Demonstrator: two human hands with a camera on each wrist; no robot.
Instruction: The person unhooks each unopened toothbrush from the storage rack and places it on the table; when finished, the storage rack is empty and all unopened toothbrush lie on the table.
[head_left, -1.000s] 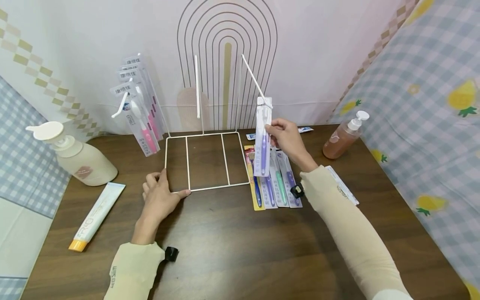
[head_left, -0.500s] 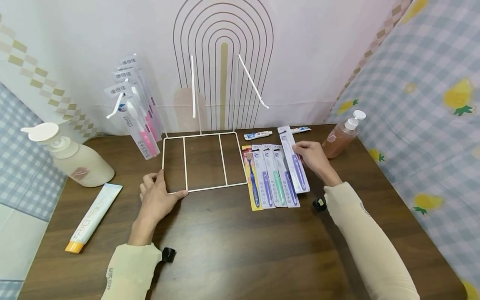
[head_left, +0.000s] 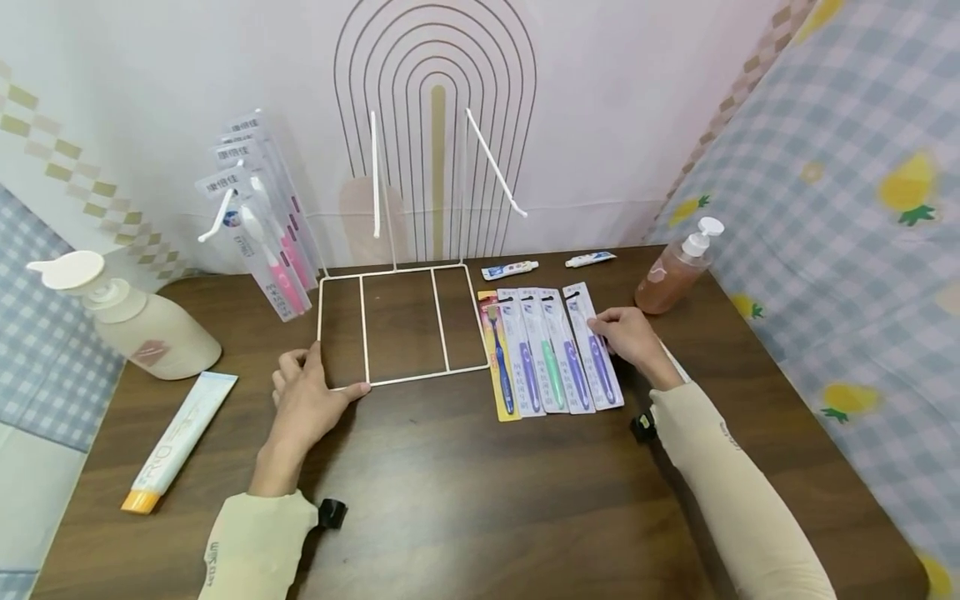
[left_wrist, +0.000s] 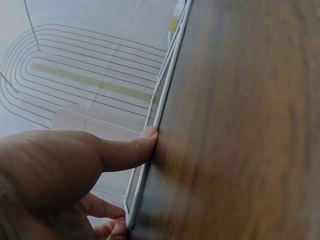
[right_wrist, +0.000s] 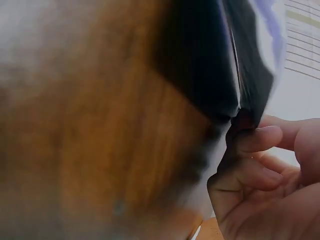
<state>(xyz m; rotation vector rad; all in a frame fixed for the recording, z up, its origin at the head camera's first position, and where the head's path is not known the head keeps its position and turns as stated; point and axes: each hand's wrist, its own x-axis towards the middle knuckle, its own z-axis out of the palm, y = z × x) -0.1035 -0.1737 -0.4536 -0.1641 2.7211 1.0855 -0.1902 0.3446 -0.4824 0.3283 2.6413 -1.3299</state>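
Note:
My right hand [head_left: 628, 337] pinches the right edge of a packaged purple toothbrush [head_left: 594, 350], low at the right end of a row on the table. Beside it lie more packs: a purple toothbrush [head_left: 573, 367], a green one [head_left: 553, 367], another purple one [head_left: 529, 367] and a blue one on a yellow card [head_left: 501, 367]. In the right wrist view the fingertips [right_wrist: 267, 137] are at the pack's dark, shaded edge. My left hand [head_left: 311, 408] holds the front left corner of a white wire rack [head_left: 420, 377]; its thumb [left_wrist: 132, 150] presses the front wire.
Several packaged pink toothbrushes [head_left: 262, 242] hang on the rack's left hook. The middle hook [head_left: 376, 179] and right hook [head_left: 497, 167] jut forward. Around stand a cream pump bottle [head_left: 161, 333] and a pinkish-brown one [head_left: 671, 279]. A large toothpaste tube [head_left: 180, 442] and two small tubes [head_left: 510, 270] lie nearby.
My right hand has taken the purple toothbrush pack off the right hook, carried it down and right, and set it in line with the row. The left hand stays at the rack corner.

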